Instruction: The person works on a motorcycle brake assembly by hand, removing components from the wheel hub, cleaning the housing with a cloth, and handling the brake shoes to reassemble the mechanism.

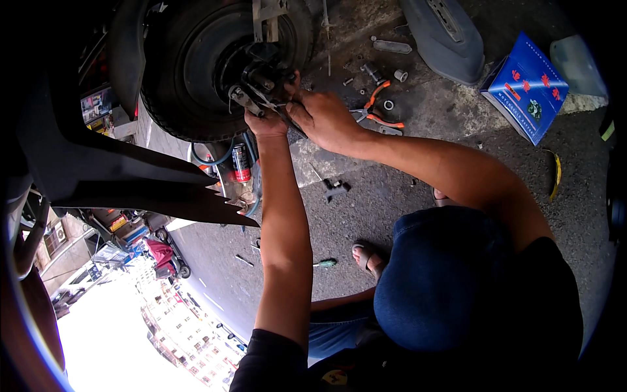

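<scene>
Rough grey pavement (392, 196) is spread beneath everything, and a bright street with pale buildings (186, 333) is seen at the lower left. Across the left side a dark panel (130, 179) with a jagged end is stretched. Above it a wheel (196, 65) with a black tyre is set, and below its rim a red-and-black can (241, 163) is stood near a curved blue hose (255, 196).

At the wheel's hub, in the upper middle of the view, a metal fitting (246, 99) is found, and both hands are gathered there. It is met from below by the left hand (266, 124); those fingers are mostly hidden — whether they are pressed together cannot be told. Just beside it a slim pale strip (269, 103) is reached by the right hand (320, 117), whose thumb is laid near the strip's end and whose visible finger is bent above; whether the strip is pinched cannot be told.

Farther right, a green-handled screwdriver (324, 263) and a small dark bracket (335, 190) are left on the ground, then orange-handled pliers (374, 110) with their handles spread — and a pale ring (388, 104) is lain between those handles. Beyond them a grey plastic cover (450, 42), a blue box (528, 88) and a curved yellow strip (556, 175) are seen.
</scene>
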Motion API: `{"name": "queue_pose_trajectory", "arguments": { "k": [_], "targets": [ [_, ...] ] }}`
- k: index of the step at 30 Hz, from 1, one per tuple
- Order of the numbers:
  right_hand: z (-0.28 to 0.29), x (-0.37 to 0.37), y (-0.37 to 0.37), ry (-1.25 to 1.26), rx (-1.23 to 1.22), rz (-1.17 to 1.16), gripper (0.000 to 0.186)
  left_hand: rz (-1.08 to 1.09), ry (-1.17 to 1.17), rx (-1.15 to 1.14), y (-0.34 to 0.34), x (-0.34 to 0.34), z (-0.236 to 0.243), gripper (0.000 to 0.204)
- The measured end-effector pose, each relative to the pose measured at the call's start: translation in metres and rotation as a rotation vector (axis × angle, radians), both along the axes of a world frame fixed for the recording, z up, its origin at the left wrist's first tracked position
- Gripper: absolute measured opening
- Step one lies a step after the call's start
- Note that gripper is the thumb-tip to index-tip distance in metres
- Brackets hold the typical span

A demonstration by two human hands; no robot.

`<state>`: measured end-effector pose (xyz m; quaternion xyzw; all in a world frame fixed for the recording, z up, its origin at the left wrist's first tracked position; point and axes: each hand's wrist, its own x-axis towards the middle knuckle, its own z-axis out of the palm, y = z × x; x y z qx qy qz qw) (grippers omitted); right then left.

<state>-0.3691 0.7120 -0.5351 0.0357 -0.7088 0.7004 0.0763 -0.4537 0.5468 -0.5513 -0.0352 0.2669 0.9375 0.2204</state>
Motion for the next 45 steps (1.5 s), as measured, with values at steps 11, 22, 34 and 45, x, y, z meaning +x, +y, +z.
{"name": "queue_pose_trajectory", "arguments": {
  "k": [11, 22, 34, 45],
  "targets": [
    [0.044, -0.005, 0.032, 0.106, -0.179, -0.041, 0.025, -0.163, -0.387, 0.651, -0.034, -0.007, -0.009, 0.059],
    [-0.047, 0.036, 0.061, -0.128, 0.192, 0.145, 0.024, 0.152, -0.146, -0.189, 0.018, -0.001, 0.012, 0.058],
    [-0.052, -0.019, 0.080, -0.003, 0.641, 0.051, 0.068, 0.191, -0.359, -0.147, -0.015, 0.011, 0.019, 0.053],
    [-0.022, -0.105, 0.046, 0.109, 0.356, -0.068, 0.090, 0.339, -0.284, -0.601, 0.010, 0.019, 0.035, 0.063]
  ]
}}
